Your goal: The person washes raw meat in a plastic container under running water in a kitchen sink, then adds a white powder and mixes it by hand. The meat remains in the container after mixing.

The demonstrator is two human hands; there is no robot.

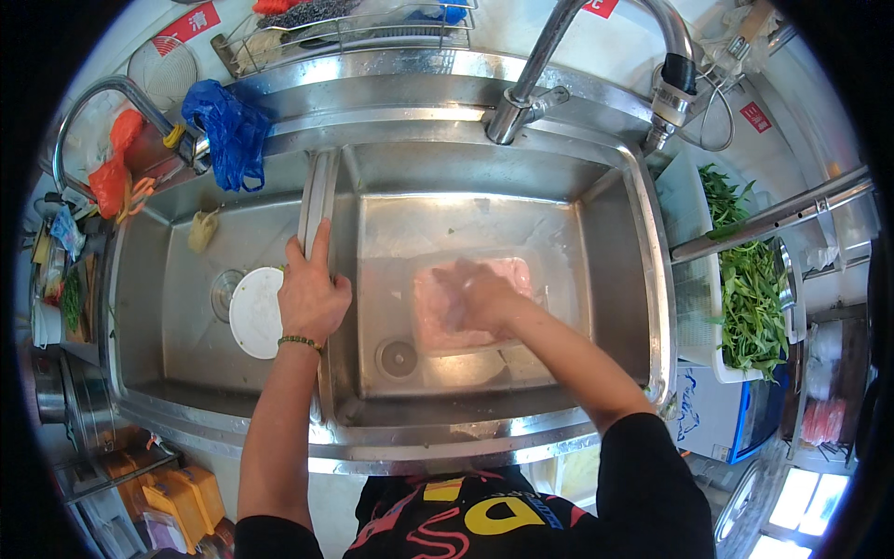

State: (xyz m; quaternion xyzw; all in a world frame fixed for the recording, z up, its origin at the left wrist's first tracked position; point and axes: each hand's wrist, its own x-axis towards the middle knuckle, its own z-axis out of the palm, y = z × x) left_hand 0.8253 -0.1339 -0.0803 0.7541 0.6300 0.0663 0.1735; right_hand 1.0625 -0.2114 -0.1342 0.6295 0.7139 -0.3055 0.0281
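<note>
A stainless steel double sink [656, 335] lies in front of me. My left hand [314, 300] rests on the divider [318, 189] between the two basins, fingers spread and holding nothing. It wears a beaded bracelet [300, 342] at the wrist. In the right basin my right hand [482, 297] lies over a pale pink slab [436, 335], which looks like raw meat in clear plastic or a clear tub. Blur and water hide its fingertips. A round white lid or plate [255, 314] sits in the left basin, partly over the drain [222, 297].
Faucets [517, 105] arch over the back rim. A blue plastic bag [227, 133] hangs near the left tap, with orange-handled scissors [137, 195] beside it. A yellowish sponge [203, 230] lies in the left basin. White crates [691, 279] with leafy greens [751, 300] stand right.
</note>
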